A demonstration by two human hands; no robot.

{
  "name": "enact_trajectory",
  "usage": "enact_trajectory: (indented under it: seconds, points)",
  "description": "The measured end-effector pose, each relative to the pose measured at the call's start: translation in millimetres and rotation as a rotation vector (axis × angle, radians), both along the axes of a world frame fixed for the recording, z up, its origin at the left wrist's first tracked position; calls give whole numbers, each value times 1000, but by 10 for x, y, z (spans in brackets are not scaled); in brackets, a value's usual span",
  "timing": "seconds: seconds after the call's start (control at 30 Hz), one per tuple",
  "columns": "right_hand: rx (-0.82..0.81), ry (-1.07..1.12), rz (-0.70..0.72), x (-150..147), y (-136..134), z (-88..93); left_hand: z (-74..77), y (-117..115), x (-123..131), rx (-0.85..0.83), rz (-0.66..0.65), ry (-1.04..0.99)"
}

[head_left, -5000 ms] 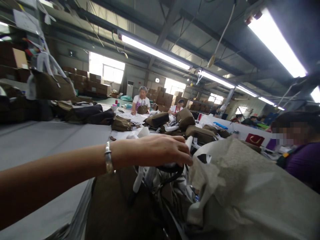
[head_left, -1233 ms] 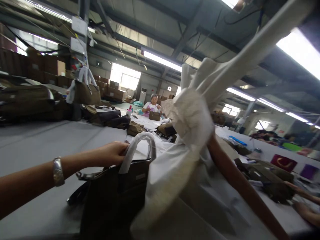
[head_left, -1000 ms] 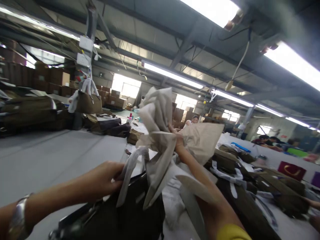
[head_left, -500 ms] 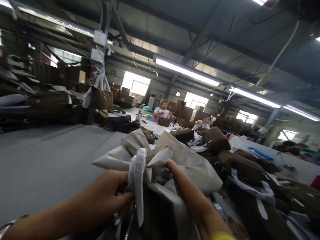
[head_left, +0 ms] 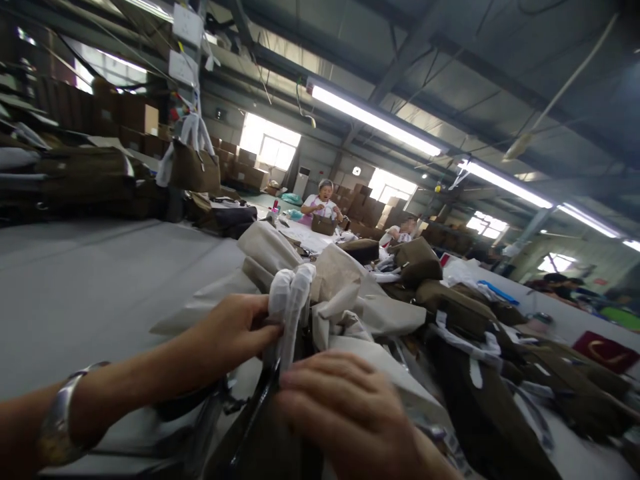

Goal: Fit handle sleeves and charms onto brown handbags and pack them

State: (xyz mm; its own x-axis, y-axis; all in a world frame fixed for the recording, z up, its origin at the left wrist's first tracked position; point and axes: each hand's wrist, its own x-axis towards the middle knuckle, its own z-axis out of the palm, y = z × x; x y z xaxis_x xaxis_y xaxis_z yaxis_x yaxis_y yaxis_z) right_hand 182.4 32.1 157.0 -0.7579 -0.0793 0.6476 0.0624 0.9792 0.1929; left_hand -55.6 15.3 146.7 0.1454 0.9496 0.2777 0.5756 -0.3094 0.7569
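A dark olive handbag (head_left: 265, 427) stands right in front of me, with its two handles (head_left: 290, 300) wrapped in white film. My left hand (head_left: 245, 327) is closed round these wrapped handles, thumb and fingers pinching them from the left. Blurred by motion, my right hand (head_left: 345, 407) lies at the bag's upper right side, just below the handles; whether its fingertips grip anything is hidden. Crumpled pale grey paper (head_left: 345, 280) sticks up and spreads out behind the handles and to both sides.
More dark olive bags (head_left: 465, 347) are piled along the right, some with wrapped handles. Others lie on the grey table (head_left: 100, 280) at the far left. A bag (head_left: 193, 167) hangs at a post. Across the table a co-worker (head_left: 323, 203) handles another bag.
My right hand has come out from among the paper and moved down to the bag's right side. Both wrapped handles now show together in my left hand, and the paper is spread wider.
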Motion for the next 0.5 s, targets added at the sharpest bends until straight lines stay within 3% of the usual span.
enact_trajectory:
  seconds: [0.1, 0.2, 0.3, 0.4, 0.5]
  points:
    - [73, -176, -9, -17, -224, -94, 35, 28, 88, 54, -9, 15]
    - [48, -169, -63, 77, -211, -147, 52, 45, 120, 82, -22, -47]
    - [23, -120, -99, 260, -189, -231, -12, 30, 75, 9, -16, -203]
    - [22, -27, -89, 406, -208, -380, -241, -78, -33, -51, -59, -241]
    - [6, 51, -70, 477, -227, -535, -731, -284, -186, -80, -131, -80]
